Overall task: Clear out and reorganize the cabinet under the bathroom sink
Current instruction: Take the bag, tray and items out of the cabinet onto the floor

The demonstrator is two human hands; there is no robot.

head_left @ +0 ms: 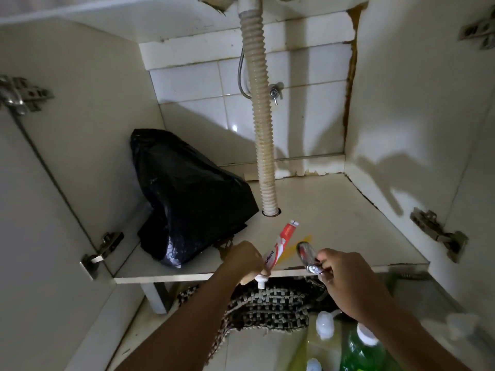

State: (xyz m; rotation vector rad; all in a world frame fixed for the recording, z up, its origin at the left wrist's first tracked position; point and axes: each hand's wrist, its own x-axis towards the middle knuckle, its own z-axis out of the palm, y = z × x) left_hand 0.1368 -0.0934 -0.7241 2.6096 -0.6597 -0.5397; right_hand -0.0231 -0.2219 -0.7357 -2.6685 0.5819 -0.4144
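Note:
I look into the open cabinet under the sink, whose white floor is mostly bare. My left hand grips a red and white toothpaste tube near its cap, the tube's tail pointing up over the front edge. Just to its right, my right hand pinches a small shiny packet or tube with red markings. A stuffed black plastic bag sits at the left of the cabinet floor.
A ribbed white drain hose drops through a hole in the cabinet floor. A valve sits on the tiled back wall. A woven mat lies below the cabinet. Bottles, one green, stand at the bottom right. Both doors hang open on their hinges.

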